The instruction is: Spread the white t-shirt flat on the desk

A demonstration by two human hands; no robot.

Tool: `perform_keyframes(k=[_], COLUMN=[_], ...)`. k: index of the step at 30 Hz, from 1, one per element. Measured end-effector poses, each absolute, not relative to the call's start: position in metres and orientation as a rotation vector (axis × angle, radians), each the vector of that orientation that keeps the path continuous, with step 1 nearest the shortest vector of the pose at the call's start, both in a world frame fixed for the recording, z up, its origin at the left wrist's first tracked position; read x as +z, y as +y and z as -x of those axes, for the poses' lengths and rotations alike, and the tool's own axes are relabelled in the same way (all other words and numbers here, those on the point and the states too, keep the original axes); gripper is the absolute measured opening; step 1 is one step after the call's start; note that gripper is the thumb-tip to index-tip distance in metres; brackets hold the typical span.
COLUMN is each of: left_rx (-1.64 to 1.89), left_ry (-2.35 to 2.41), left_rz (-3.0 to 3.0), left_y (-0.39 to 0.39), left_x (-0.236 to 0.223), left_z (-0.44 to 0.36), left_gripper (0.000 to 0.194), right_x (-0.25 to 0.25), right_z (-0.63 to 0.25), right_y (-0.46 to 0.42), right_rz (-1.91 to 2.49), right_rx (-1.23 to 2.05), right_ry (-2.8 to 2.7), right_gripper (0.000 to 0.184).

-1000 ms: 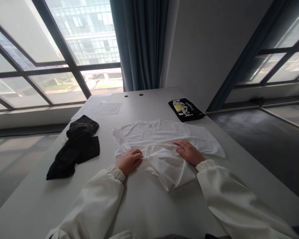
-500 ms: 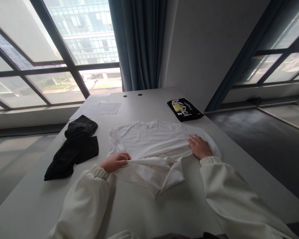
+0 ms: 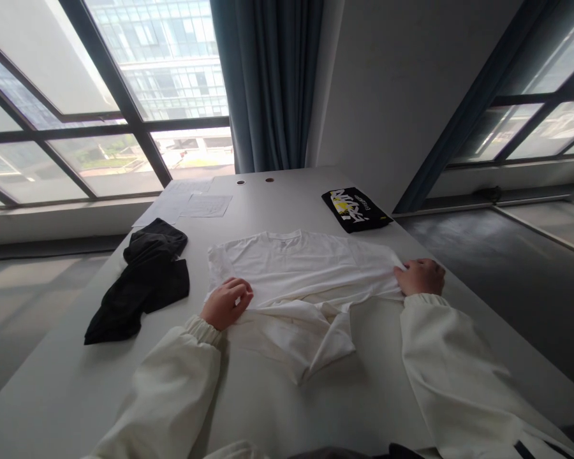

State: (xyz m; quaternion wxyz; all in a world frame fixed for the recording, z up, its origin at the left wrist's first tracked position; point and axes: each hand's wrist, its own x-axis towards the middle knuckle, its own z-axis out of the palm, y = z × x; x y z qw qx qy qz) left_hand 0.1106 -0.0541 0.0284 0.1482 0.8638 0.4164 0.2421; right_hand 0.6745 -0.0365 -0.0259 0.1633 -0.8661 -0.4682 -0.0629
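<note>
A white T-shirt (image 3: 291, 268) lies spread on the grey table (image 3: 277, 408), collar away from me, its lower part bunched and folded up toward me. My left hand (image 3: 227, 303) rests on the shirt's left side, fingers curled and pressed onto the cloth. At the shirt's right sleeve, my right hand (image 3: 419, 276) is closed on the sleeve's edge. Both arms wear cream sleeves with ribbed cuffs.
A crumpled black garment (image 3: 143, 280) lies left of the shirt. A folded black garment with a white and yellow print (image 3: 356, 209) sits at the far right. Paper sheets (image 3: 191, 204) lie at the far left, two round holes (image 3: 255, 181) behind. Windows and a curtain stand beyond.
My right hand slid from the shirt's middle out to the right sleeve and closed on it. My left hand moved left and now presses the left side. The shirt lies flatter.
</note>
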Motion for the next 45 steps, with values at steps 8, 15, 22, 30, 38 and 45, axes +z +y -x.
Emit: perform_keyframes(k=[8,15,22,30,38,45], left_rx=[0.644,0.602,0.596,0.540,0.519,0.501], left_ry=[1.742,1.798,1.804,1.831,1.836,1.838], left_rz=[-2.355,-2.337,-2.351,-2.345,-2.335,-2.341], left_y=[-0.031,-0.028,-0.028,-0.030,-0.031,-0.031], left_x=[-0.021,-0.028,-0.029,-0.023,-0.020,-0.020], left_z=[-0.096,-0.095,-0.095,-0.097,-0.098,-0.098], left_gripper=[0.055,0.039,0.039,0.040,0.040,0.041], right_x=[-0.004,-0.005,-0.011,-0.023,-0.023,-0.031], right_z=[-0.629,-0.581,-0.576,-0.595,-0.658,-0.680], right_y=[-0.037,-0.043,-0.043,-0.033,-0.033,-0.037], right_rz=[2.455,2.050,1.756,1.534,2.143,2.413], right_rx=[-0.156,-0.198,-0.081,-0.245,-0.288,-0.031], right_ry=[-1.419,-1.996,-2.213,-1.996,-1.239,-1.366], right_gripper=[0.044,0.033,0.035,0.030,0.062,0.051])
